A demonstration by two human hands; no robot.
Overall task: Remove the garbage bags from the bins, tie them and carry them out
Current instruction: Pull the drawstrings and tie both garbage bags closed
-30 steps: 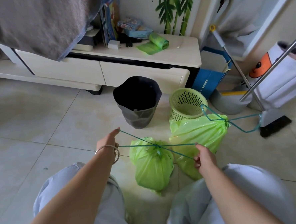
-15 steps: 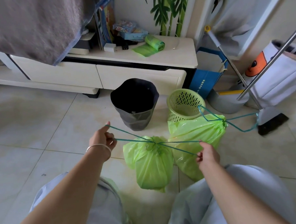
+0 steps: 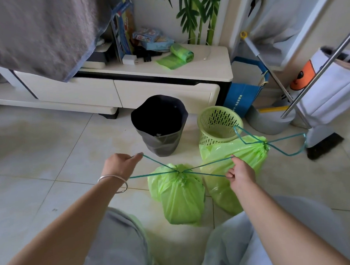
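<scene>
Two green garbage bags stand on the tile floor in front of my knees. The near bag [image 3: 180, 201] has its mouth cinched by a teal drawstring [image 3: 209, 164]. My left hand [image 3: 121, 166] holds the left drawstring loop, pulled taut to the left. My right hand [image 3: 241, 174] holds the right loop, pulled to the right. The second bag [image 3: 245, 158] lies behind it on the right, its own drawstring loops hanging loose. Behind them stand a black-lined bin [image 3: 159, 125] and a green slotted basket [image 3: 218, 123].
A white low cabinet [image 3: 167, 87] runs along the wall, with a roll of green bags [image 3: 177, 55] on top. At the right are a blue paper bag [image 3: 243, 95], a grey bucket [image 3: 267, 122], a broom [image 3: 322, 143] and a slanted metal pole [image 3: 320, 72].
Both hands have pulled the drawstring loops further apart, my left hand rising to the left, and the near bag's mouth has drawn tighter. The view has shifted slightly.
</scene>
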